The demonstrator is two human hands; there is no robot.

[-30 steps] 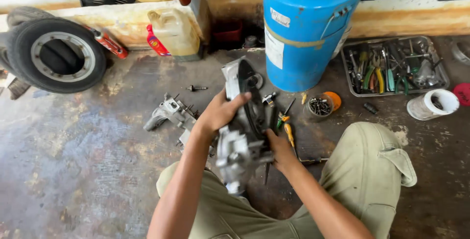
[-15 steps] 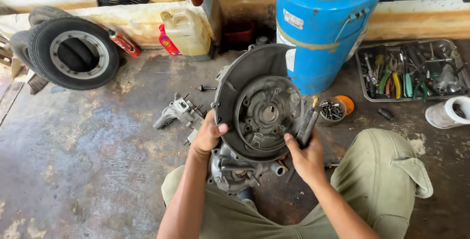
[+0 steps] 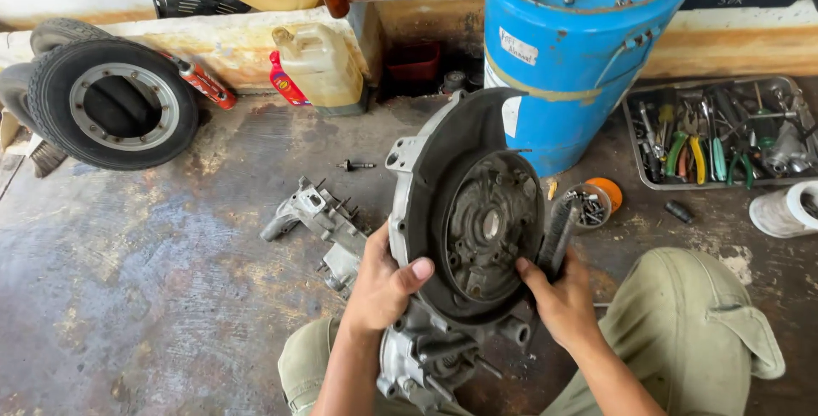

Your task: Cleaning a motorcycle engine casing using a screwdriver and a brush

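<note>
I hold a grimy metal engine casing (image 3: 477, 212) upright between my knees, its round inner face turned toward me. My left hand (image 3: 383, 288) grips its left rim, thumb on the front face. My right hand (image 3: 558, 297) clasps the lower right edge, fingers behind the rim. A second grey casing part (image 3: 319, 220) lies on the concrete floor just left of my left hand. The casing's lower end (image 3: 426, 356) rests near my lap.
A blue drum (image 3: 579, 50) stands right behind the casing. A tray of hand tools (image 3: 724, 135) sits at right, a small tub of screws with an orange lid (image 3: 592, 203) near my right hand. A tyre (image 3: 111, 101) leans at left, a jerrycan (image 3: 319, 63) at back.
The casing was edge-on a second ago; I have turned it so its round face is toward me. Both hands shifted to its lower rim.
</note>
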